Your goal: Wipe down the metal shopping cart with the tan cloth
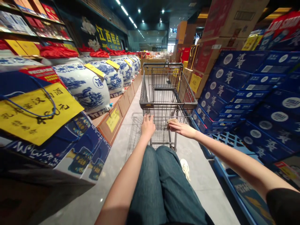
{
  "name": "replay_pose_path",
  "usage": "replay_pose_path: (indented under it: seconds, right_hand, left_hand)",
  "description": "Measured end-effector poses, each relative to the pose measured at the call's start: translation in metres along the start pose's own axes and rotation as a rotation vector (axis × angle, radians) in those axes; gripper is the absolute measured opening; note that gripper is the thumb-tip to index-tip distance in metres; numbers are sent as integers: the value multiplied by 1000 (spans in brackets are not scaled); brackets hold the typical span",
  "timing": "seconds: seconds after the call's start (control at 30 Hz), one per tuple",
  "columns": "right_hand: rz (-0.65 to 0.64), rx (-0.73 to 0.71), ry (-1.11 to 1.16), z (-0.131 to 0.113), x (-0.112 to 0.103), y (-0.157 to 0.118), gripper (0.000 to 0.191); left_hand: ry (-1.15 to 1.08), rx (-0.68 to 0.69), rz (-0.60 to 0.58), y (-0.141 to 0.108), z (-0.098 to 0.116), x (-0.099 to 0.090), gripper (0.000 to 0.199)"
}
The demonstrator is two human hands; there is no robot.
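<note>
A grey wire shopping cart [167, 104] stands right in front of my knees. My left hand [148, 128] is at the lower left of its near end, fingers bent against the wire mesh as if hooked on it; the fingertips are partly hidden. In my right hand [184, 129] is a small crumpled beige cloth [172, 120], pinched by the fingers and pressed to the mesh at the right. The basket holds nothing that I can make out.
Blue-and-white wine jars [83, 86] with red cloth tops line a ledge [112, 122] on the left. Nearer stand blue gift boxes with a yellow price sign [39, 114]. Stacked blue cartons [225, 90] and a blue plastic pallet [225, 175] flank the right side.
</note>
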State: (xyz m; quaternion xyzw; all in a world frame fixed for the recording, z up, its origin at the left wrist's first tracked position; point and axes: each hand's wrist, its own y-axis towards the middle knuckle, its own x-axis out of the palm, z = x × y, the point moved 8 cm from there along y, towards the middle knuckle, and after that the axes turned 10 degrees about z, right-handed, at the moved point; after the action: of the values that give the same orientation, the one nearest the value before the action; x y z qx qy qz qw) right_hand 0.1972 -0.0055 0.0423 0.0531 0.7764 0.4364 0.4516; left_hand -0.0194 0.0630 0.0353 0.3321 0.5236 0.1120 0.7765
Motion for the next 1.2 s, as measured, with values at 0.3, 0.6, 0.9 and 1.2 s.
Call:
replay_pose_path:
  seconds: [0.3,0.6,0.9,1.2]
  right_hand:
    - [-70,71,223,15,-14,8,44]
    - [64,81,242,1,-22,24,41]
    - [166,105,283,-21,-3,64,25]
    - [191,176,-206,32,-95,95,29]
  left_hand:
    - [-29,23,7,1,-3,3,59]
    - [-38,25,103,-11,0,-9,61]
    - [-471,195,204,-7,69,1,76]
    - [-350,181,407,8,-13,-15,67]
